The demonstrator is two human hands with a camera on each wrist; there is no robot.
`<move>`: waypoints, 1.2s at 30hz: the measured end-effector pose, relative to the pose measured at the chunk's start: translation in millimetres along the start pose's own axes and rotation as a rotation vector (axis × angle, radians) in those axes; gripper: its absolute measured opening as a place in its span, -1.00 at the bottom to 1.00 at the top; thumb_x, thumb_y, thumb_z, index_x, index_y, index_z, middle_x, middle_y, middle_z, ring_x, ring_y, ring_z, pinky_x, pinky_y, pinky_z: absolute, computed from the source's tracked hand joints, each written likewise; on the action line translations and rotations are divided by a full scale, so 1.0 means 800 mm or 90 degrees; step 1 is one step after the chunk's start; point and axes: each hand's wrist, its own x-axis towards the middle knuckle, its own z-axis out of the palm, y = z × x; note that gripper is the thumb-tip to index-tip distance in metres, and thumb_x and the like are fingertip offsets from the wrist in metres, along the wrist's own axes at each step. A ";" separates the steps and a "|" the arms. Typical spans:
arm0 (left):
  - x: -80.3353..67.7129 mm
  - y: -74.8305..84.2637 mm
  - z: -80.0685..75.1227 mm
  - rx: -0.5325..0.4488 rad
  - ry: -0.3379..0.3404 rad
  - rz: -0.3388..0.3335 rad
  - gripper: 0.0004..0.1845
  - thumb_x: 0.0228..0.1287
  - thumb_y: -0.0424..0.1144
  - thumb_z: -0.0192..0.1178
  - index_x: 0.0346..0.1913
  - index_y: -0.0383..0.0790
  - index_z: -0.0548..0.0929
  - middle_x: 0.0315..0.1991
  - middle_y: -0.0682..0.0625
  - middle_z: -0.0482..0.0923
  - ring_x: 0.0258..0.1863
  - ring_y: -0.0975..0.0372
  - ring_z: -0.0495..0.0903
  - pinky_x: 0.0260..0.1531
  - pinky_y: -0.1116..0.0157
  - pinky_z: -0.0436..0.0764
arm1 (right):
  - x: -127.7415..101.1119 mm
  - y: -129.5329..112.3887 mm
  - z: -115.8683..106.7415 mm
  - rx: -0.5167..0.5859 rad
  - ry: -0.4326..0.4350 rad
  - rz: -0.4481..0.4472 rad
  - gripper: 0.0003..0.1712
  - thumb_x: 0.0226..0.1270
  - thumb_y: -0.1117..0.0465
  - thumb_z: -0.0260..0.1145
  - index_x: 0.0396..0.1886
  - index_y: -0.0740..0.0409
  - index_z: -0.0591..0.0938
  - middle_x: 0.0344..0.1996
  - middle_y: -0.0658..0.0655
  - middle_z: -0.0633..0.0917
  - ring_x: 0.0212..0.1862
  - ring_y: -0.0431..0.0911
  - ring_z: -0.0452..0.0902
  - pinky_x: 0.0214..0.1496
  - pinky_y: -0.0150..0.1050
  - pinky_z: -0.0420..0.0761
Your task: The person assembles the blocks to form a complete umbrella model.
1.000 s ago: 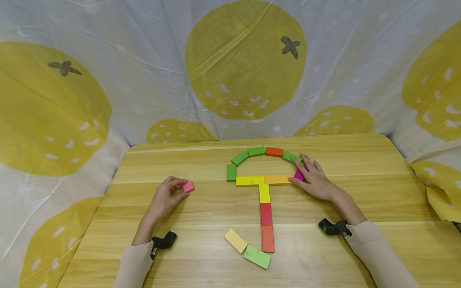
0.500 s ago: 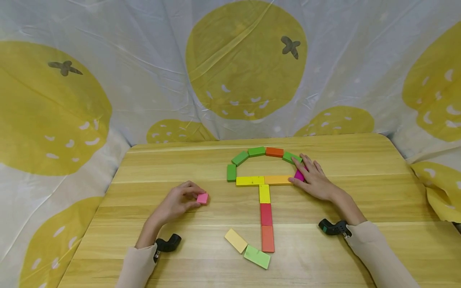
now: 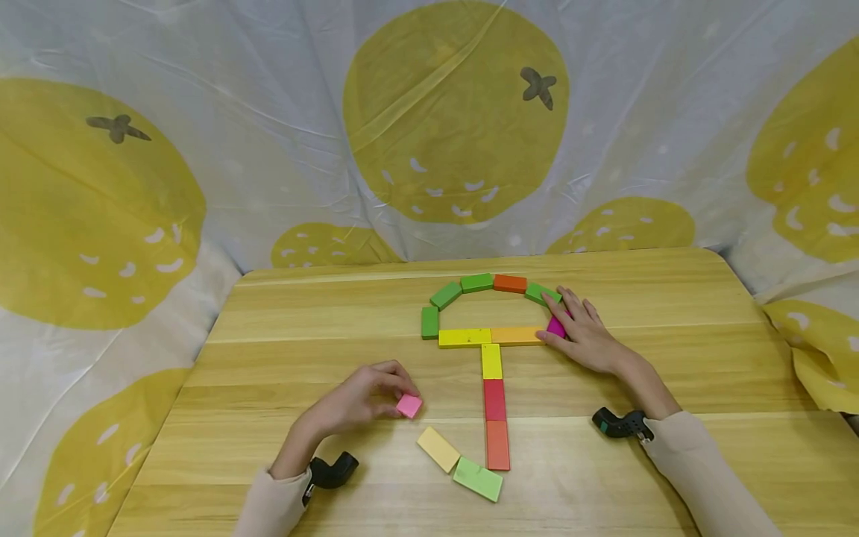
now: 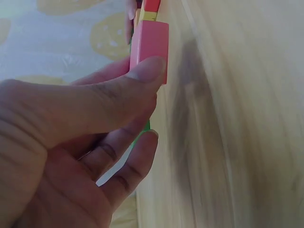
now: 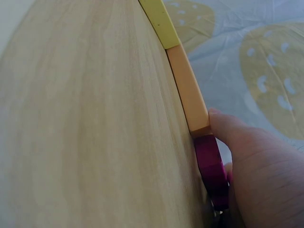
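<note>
A: What did the left hand (image 3: 356, 403) hold?

B: It pinched a pink block (image 3: 408, 406) between the thumb and the fingers, low over the wooden table (image 3: 302, 335), just left of the pale yellow block (image 3: 438, 448). In the left wrist view the thumb (image 4: 118, 90) pressed on the block's side, and most of the block was covered by the thumb, so only its upper end was seen.

A: And the right hand (image 3: 582, 335)?

B: It lay over the magenta block (image 3: 556, 325) at the right end of the orange bar (image 3: 517, 335). The fingers were rather straight, and the index finger touched the green block (image 3: 542, 294) of the arch. The hand hid most of the magenta block. In the right wrist view the thumb (image 5: 228, 126) touched the end of the orange bar, but I could not tell if the fingers really grasped the magenta block.

A: Was something more hard to see?

B: The wrist views were blurred at the table surface. Also the light green block (image 3: 478, 479) was lying near the orange block (image 3: 497, 444) of the stem, seemingly touching it.
</note>
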 end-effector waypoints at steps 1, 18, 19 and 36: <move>0.000 0.000 0.001 -0.011 -0.008 0.003 -0.74 0.09 -0.43 0.37 -0.13 -0.14 0.72 -0.12 0.02 0.59 -0.15 0.25 0.61 -0.09 0.28 0.67 | 0.000 0.000 0.000 0.001 0.000 0.000 -0.05 0.41 -0.27 0.05 0.58 -0.07 -0.16 0.54 0.32 -0.22 0.56 0.24 -0.36 0.51 0.25 -0.33; 0.002 -0.003 0.012 -0.054 -0.097 -0.028 -0.68 0.16 -0.46 0.31 -0.05 -0.07 0.72 -0.03 0.08 0.56 0.01 0.27 0.56 0.09 0.33 0.60 | 0.001 -0.001 -0.001 0.002 -0.001 0.000 -0.05 0.40 -0.27 0.05 0.58 -0.07 -0.15 0.54 0.32 -0.22 0.56 0.24 -0.36 0.51 0.26 -0.33; 0.002 -0.003 0.012 -0.054 -0.098 -0.028 -0.68 0.16 -0.46 0.31 -0.04 -0.06 0.72 -0.03 0.08 0.56 0.01 0.27 0.55 0.09 0.33 0.59 | 0.001 -0.001 -0.001 0.002 -0.001 0.000 -0.05 0.40 -0.27 0.05 0.58 -0.07 -0.15 0.54 0.32 -0.22 0.56 0.24 -0.36 0.51 0.26 -0.33; 0.000 -0.003 0.011 -0.055 -0.101 -0.026 -0.65 0.19 -0.45 0.29 0.01 -0.05 0.69 0.00 0.09 0.56 0.00 0.24 0.55 0.11 0.27 0.57 | 0.000 0.000 0.000 0.002 0.000 0.000 -0.05 0.41 -0.27 0.06 0.58 -0.09 -0.17 0.54 0.32 -0.22 0.56 0.23 -0.36 0.51 0.26 -0.33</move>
